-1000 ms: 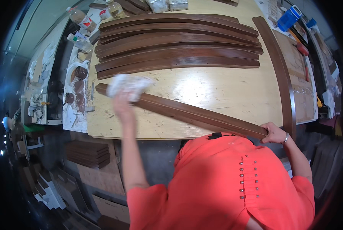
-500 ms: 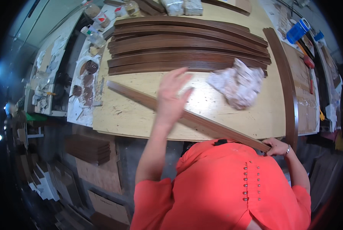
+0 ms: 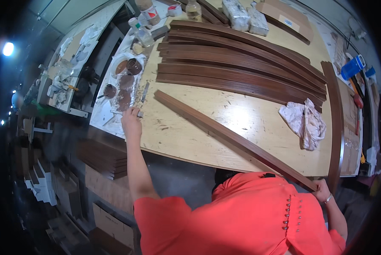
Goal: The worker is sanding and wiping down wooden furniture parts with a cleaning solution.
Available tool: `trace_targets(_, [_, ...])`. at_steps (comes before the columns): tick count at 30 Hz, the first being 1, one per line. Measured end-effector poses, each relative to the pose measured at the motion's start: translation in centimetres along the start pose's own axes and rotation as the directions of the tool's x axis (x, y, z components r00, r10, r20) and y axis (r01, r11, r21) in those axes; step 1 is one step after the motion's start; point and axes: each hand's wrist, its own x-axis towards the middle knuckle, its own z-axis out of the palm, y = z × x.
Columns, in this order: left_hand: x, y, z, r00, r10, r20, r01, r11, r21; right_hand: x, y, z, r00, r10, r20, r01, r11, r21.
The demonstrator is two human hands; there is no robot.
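Observation:
A long brown wooden strip (image 3: 233, 138) lies slantwise across the table, its near right end reaching past the table's edge. My right hand (image 3: 321, 191) is closed round that end. At the table's left edge my left hand (image 3: 132, 122) has its fingers bent over a small grey block-like piece (image 3: 140, 114), partly hidden by the fingers. A thin flat grey blade-like tool (image 3: 145, 92) lies just beyond it. Beside the left hand are brown-stained patches and small dark cups (image 3: 134, 66) on white covering. A crumpled, stained white cloth (image 3: 305, 123) rests right of the strip.
Several brown strips (image 3: 237, 63) lie side by side at the back of the table (image 3: 186, 146). Another long strip (image 3: 336, 123) runs along the right edge. Plastic bottles (image 3: 142, 34) stand at the back left, a blue bottle (image 3: 353, 67) at the right. Stacked dark boards (image 3: 103, 157) are below left.
My left hand has moved left from above the strip to the small grey piece. The view has shifted leftward; the cloth has settled flatter. My right hand still holds the strip's end.

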Motion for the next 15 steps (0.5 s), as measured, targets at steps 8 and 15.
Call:
trace_targets(8, [2.8, -8.5, 1.3, 0.796, -0.59, -0.139, 0.467, 0.743, -0.48, -0.9, -1.7, 0.0, 0.978, 0.018, -0.208, -0.052, 0.985, -0.163])
trace_targets(15, [6.2, -8.5, 3.2, 0.806, -0.579, -0.118, 0.54, 0.803, -0.252, -0.6, -1.7, 0.3, 0.981, 0.089, -0.171, -0.123, 0.972, -0.2])
